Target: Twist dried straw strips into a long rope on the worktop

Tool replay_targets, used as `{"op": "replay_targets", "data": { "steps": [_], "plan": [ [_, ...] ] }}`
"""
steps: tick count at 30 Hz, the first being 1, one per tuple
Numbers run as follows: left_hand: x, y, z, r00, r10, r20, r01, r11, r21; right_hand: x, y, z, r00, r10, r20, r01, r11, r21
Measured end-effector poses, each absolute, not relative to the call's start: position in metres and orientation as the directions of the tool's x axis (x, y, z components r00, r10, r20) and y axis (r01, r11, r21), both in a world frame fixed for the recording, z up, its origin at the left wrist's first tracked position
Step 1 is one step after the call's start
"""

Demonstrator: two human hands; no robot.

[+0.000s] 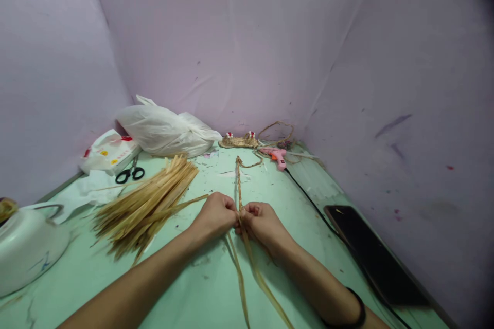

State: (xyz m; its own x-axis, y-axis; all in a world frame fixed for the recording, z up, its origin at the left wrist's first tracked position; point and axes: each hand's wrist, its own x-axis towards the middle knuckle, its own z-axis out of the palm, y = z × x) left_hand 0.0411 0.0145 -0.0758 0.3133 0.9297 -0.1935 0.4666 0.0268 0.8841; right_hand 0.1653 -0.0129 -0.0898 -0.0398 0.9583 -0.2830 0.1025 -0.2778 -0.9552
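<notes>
My left hand (215, 214) and my right hand (261, 222) meet at the middle of the green table (185, 288), both pinched on a straw braid (239, 182). The finished braid runs away from my fingers toward the back wall. Loose flat straw strands (254, 272) trail from my fingers back toward me. One long strand leads left from my left hand to a pile of straw strips (148, 203).
Black scissors (130, 174), a printed white bag (110, 151) and a white plastic bag (165, 131) lie at the back left. A white bowl (27, 244) stands at far left. A pink glue gun (277, 155), woven straw pieces (239, 140) and a dark phone (370, 252) lie at right.
</notes>
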Motion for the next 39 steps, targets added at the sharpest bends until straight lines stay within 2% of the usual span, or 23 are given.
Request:
{"op": "replay_targets", "data": {
  "steps": [2, 4, 7, 11, 14, 16, 18, 20, 22, 24, 28, 31, 35, 39],
  "plan": [
    [0.041, 0.014, -0.075, 0.332, 0.912, -0.24, 0.418, 0.086, 0.904, 0.163, -0.014, -0.089, -0.059, 0.941, -0.332, 0.013, -0.332, -0.943],
    [0.041, 0.013, -0.073, 0.299, 0.916, -0.268, 0.38, 0.144, 0.914, 0.163, -0.015, -0.087, -0.06, 0.935, -0.35, 0.008, -0.351, -0.936],
    [0.042, 0.011, -0.068, 0.233, 0.911, -0.34, 0.333, 0.254, 0.908, 0.166, -0.015, -0.087, -0.03, 0.944, -0.33, 0.078, -0.327, -0.942],
    [0.042, 0.009, -0.06, 0.306, 0.82, -0.484, 0.257, 0.418, 0.871, 0.169, -0.014, -0.091, -0.014, 0.977, -0.213, 0.214, -0.205, -0.955],
    [0.043, 0.009, -0.059, 0.287, 0.834, -0.471, 0.252, 0.409, 0.877, 0.17, -0.015, -0.094, -0.006, 0.979, -0.203, 0.254, -0.194, -0.947],
    [0.045, 0.009, -0.059, 0.245, 0.865, -0.437, 0.279, 0.369, 0.887, 0.171, -0.016, -0.091, -0.012, 0.987, -0.162, 0.347, -0.148, -0.926],
    [0.047, 0.009, -0.061, 0.223, 0.887, -0.404, 0.306, 0.33, 0.893, 0.175, -0.018, -0.083, -0.033, 0.998, -0.051, 0.532, -0.026, -0.847],
    [0.048, 0.009, -0.062, 0.219, 0.901, -0.375, 0.332, 0.293, 0.897, 0.18, -0.02, -0.074, -0.055, 0.997, 0.055, 0.712, 0.078, -0.697],
    [0.048, 0.01, -0.063, 0.228, 0.908, -0.35, 0.352, 0.259, 0.9, 0.184, -0.022, -0.065, -0.055, 0.995, 0.088, 0.809, 0.096, -0.58],
    [0.048, 0.01, -0.065, 0.234, 0.916, -0.325, 0.367, 0.226, 0.902, 0.186, -0.021, -0.061, -0.041, 0.998, 0.05, 0.825, 0.062, -0.562],
    [0.052, 0.009, -0.067, 0.23, 0.923, -0.308, 0.383, 0.205, 0.901, 0.182, -0.019, -0.065, 0.012, 0.993, -0.113, 0.73, -0.087, -0.678],
    [0.055, 0.007, -0.063, 0.171, 0.908, -0.383, 0.341, 0.31, 0.887, 0.172, -0.027, -0.067, 0.044, 0.997, -0.068, 0.723, -0.079, -0.686],
    [0.052, 0.006, -0.057, 0.196, 0.83, -0.522, 0.235, 0.476, 0.847, 0.161, -0.043, -0.063, -0.011, 0.992, 0.122, 0.85, 0.074, -0.522],
    [0.045, 0.005, -0.056, 0.276, 0.819, -0.502, 0.226, 0.453, 0.863, 0.156, -0.052, -0.064, -0.107, 0.978, 0.179, 0.917, 0.166, -0.362]
  ]
}}
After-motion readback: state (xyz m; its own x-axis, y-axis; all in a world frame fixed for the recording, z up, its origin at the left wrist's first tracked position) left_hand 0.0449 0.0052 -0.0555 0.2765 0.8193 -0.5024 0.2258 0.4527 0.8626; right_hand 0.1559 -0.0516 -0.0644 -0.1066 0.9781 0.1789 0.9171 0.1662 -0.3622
